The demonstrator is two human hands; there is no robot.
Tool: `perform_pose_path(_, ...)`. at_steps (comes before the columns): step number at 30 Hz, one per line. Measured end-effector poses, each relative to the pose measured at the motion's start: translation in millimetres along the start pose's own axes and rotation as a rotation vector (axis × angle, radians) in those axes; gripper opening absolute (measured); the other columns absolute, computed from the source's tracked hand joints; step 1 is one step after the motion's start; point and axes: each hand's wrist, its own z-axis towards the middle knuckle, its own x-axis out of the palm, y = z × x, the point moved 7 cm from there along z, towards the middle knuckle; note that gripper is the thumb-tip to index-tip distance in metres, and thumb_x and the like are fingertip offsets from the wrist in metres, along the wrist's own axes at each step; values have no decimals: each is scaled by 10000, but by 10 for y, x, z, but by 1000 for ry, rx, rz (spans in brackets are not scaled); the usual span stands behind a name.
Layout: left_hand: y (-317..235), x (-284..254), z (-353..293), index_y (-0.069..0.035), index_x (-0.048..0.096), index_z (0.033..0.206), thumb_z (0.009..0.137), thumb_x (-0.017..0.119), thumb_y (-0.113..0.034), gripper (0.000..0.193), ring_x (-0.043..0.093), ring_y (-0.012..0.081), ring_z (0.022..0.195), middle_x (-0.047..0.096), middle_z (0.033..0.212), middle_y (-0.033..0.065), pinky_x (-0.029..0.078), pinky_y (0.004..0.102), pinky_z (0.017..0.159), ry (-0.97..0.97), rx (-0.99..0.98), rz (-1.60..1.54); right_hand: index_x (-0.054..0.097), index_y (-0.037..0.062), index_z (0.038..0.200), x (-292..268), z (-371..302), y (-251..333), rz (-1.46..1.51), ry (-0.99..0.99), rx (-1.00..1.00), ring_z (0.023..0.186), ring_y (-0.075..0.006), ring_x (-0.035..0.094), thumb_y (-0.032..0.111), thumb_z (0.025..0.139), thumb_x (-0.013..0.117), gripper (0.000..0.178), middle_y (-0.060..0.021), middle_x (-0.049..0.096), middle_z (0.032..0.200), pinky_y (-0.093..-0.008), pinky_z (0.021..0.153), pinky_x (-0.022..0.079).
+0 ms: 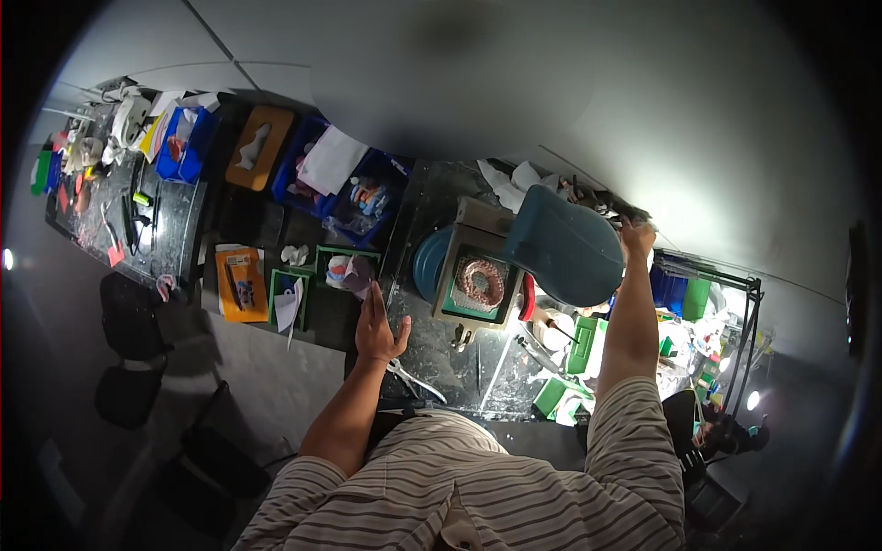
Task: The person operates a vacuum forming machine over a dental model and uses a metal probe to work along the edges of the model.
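Note:
My left hand (377, 329) is held flat with fingers stretched out, near the edge of the black workbench (432, 354) and beside a green-rimmed bin. Nothing is in it. To its right stands a forming machine with a blue-grey rounded head (562, 246) and a metal frame (482, 220). On the machine's perforated plate lies a pinkish, ring-shaped piece (481, 283) with a bumpy edge, like a dental model. My right arm reaches past the machine head to the back. There my right hand (638, 237) is closed by a dark item at the wall; what it grips is hidden.
Pliers (418, 381) lie near the front edge. A round blue object (430, 262) sits left of the machine. Blue bins (367, 197), an orange packet (242, 285) and a tissue box (260, 147) stand leftward. Green trays (583, 344) and a black frame (749, 321) are at right.

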Motion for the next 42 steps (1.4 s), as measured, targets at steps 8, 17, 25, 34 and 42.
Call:
perform_pose_path(8, 46, -25, -32, 100, 212, 1524, 909, 574, -473, 915, 463, 503, 1300, 393, 1452, 369, 413, 495, 1098, 27, -29, 11, 767, 21, 856, -154, -117, 183, -48, 58, 6, 839, -362, 719, 476, 866, 712, 459, -195, 741, 832, -438, 825, 536)
perform_pose_path(17, 36, 24, -4, 111, 220, 1516, 909, 570, -471, 911, 501, 502, 1242, 413, 1427, 376, 437, 503, 1057, 2, -7, 1, 769, 46, 733, -342, -139, 236, -128, -29, -118, 701, -322, 710, 452, 873, 715, 433, -150, 728, 712, -442, 712, 535)
perform_pose_path(25, 30, -17, -21, 124, 224, 1511, 902, 578, -445, 906, 527, 503, 1189, 434, 1390, 386, 467, 502, 1014, -20, 23, 4, 774, 43, 765, -286, -159, 183, -70, -56, -96, 704, -346, 703, 447, 883, 692, 429, -169, 722, 720, -450, 711, 517)
perform_pose_path(34, 59, -35, -33, 120, 241, 1505, 900, 572, -466, 905, 523, 496, 1213, 441, 1392, 371, 467, 491, 1026, -18, -3, 42, 769, 48, 764, -297, -215, 345, -122, -58, -178, 694, -316, 714, 420, 896, 683, 404, -130, 728, 699, -421, 674, 529)
perform_pose_path(42, 49, 45, -45, 118, 226, 1509, 894, 567, -504, 939, 498, 510, 1244, 403, 1431, 372, 439, 501, 1059, 35, 9, 17, 754, 57, 694, -338, -509, 75, 41, -91, -216, 571, -323, 654, 421, 850, 739, 397, -152, 676, 626, -437, 584, 488)
